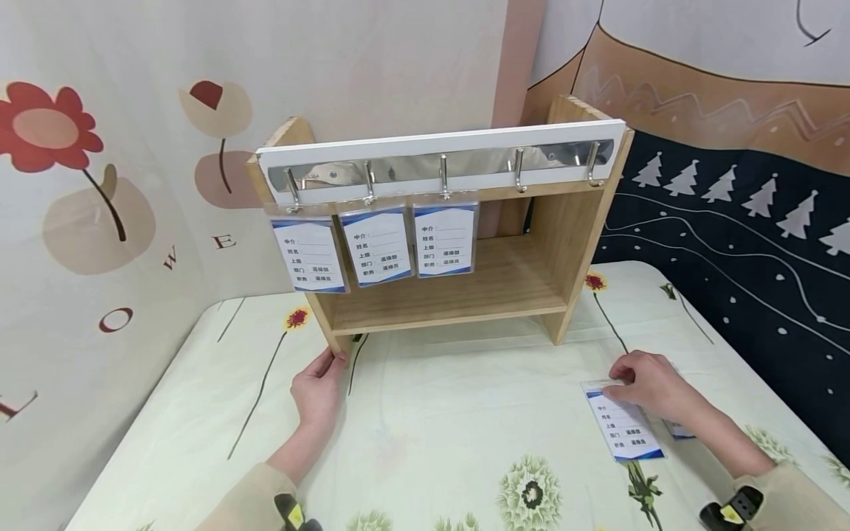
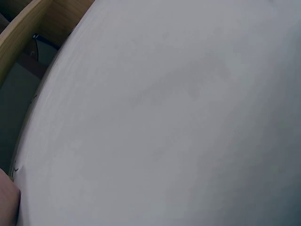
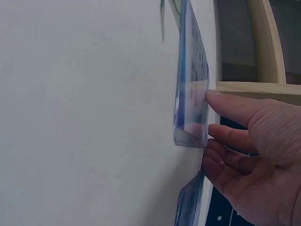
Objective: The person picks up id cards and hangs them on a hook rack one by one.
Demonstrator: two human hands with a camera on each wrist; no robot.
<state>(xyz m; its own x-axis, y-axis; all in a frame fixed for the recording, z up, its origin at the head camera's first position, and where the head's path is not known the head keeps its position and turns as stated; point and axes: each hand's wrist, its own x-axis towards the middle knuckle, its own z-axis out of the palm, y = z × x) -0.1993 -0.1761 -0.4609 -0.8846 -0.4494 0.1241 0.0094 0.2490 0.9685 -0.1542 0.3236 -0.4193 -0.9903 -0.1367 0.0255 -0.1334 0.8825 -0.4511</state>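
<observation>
At the upper end of a clear plastic ID badge (image 1: pixel 624 424) with a blue-edged printed card, my right hand (image 1: pixel 654 383) pinches it between thumb and fingers. The right wrist view shows the thumb at the edge of the badge (image 3: pixel 193 80) and a finger behind the clear plastic. Part of another badge (image 1: pixel 679 429) shows beneath the right wrist. My left hand (image 1: pixel 319 387) grips the bottom of the front left leg of a wooden shelf (image 1: pixel 451 313). Only a sliver of the left hand (image 2: pixel 7 200) shows in its wrist view.
Along the shelf's white top rail (image 1: pixel 438 140) runs a metal strip with several hooks. Three badges, a left one (image 1: pixel 308 254), a middle one (image 1: pixel 376 247) and a right one (image 1: pixel 445 240), hang there. A flowered cloth (image 1: pixel 425 413) covers the table; patterned curtains stand behind.
</observation>
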